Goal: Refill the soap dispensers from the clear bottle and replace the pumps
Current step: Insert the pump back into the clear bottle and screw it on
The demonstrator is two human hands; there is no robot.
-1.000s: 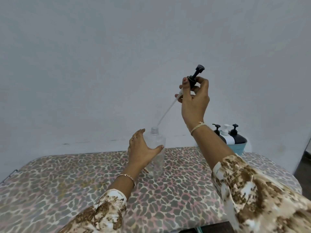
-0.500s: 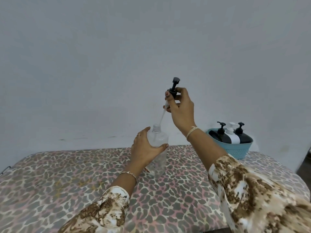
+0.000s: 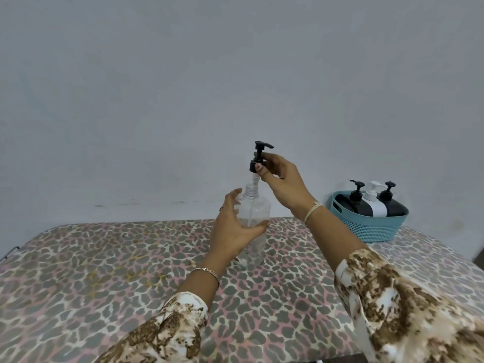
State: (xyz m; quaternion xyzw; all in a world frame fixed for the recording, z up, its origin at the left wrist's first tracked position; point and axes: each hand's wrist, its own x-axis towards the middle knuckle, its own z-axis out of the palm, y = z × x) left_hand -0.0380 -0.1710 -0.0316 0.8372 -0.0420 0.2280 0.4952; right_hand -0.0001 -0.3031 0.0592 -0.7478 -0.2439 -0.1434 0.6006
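Observation:
A clear bottle [image 3: 255, 213] stands upright on the leopard-print table [image 3: 104, 271], near its middle. My left hand [image 3: 233, 229] wraps around the bottle's body from the left. My right hand [image 3: 281, 183] pinches the collar of a black pump [image 3: 258, 158] just above the bottle's threaded neck. The pump's white tube runs down inside the bottle. The collar hangs a little above the neck, apart from it.
A teal woven basket [image 3: 366, 226] sits at the table's back right and holds two black dispensers [image 3: 352, 205] and a white one [image 3: 374, 204], all with pumps on. A plain grey wall rises behind the table.
My right hand has come down and left with the pump, turning it upright. The tube has slid from the bottle's mouth deep into the bottle. The left hand has stayed on the bottle.

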